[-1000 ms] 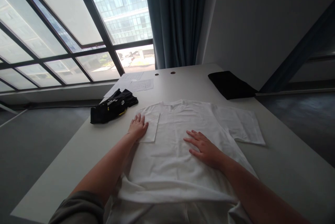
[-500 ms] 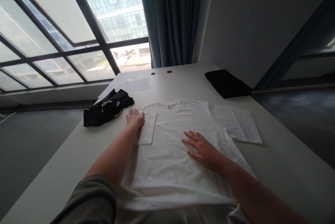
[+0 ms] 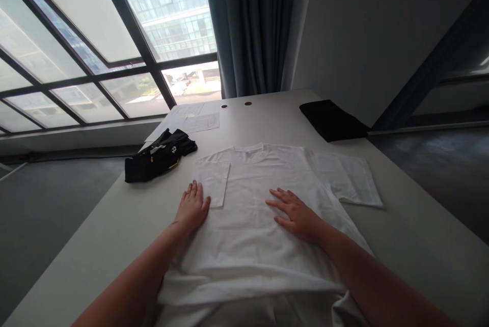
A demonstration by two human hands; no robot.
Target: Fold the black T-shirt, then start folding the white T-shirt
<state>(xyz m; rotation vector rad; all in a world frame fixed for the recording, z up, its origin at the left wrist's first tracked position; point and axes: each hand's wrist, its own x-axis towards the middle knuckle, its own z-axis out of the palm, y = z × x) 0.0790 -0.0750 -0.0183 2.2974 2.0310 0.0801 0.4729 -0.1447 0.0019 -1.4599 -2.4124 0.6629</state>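
Observation:
A white T-shirt [image 3: 244,215] lies spread on the white table, its neckline facing away from me. Its left sleeve [image 3: 213,182] is folded inward over the body, while the right sleeve [image 3: 349,179] reaches out to the side. My left hand [image 3: 193,207] rests flat at the shirt's left edge, just below the folded sleeve, fingers stretched out. On the middle right of the shirt's front lies my right hand [image 3: 294,215], open with the fingers spread. The shirt's hem is bunched in loose folds close to me.
A crumpled black garment [image 3: 160,156] sits left of the shirt. Behind it are paper sheets [image 3: 198,122]. A flat black item [image 3: 334,120] lies at the table's far right. Windows are on the left, and a blue curtain [image 3: 254,26] hangs beyond the white table [image 3: 263,118].
My left hand has slid toward me along the shirt's left edge, from the folded sleeve's top to its lower corner. My right hand has hardly moved.

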